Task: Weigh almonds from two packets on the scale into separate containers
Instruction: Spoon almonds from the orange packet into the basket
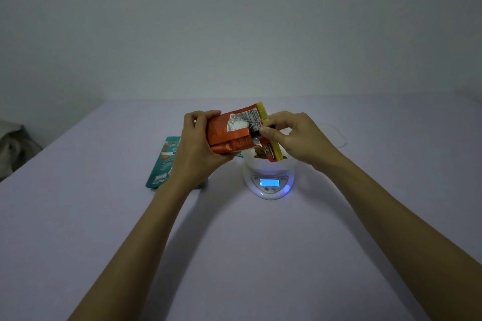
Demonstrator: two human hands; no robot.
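Observation:
An orange almond packet (232, 129) is tipped sideways over a white container (271, 163) that stands on a white digital scale (270, 184) with a lit blue display. My left hand (198, 143) grips the packet's bottom end. My right hand (289, 133) pinches its yellow-edged mouth above the container. Brown almonds (259, 152) show at the packet's mouth and inside the container. A teal packet (163, 164) lies flat on the table to the left, partly hidden behind my left wrist.
Everything sits on a pale lilac table (234, 242) against a plain wall. A second clear container (335, 135), faint, stands behind my right hand. Crumpled cloth (13, 146) lies beyond the table's left edge.

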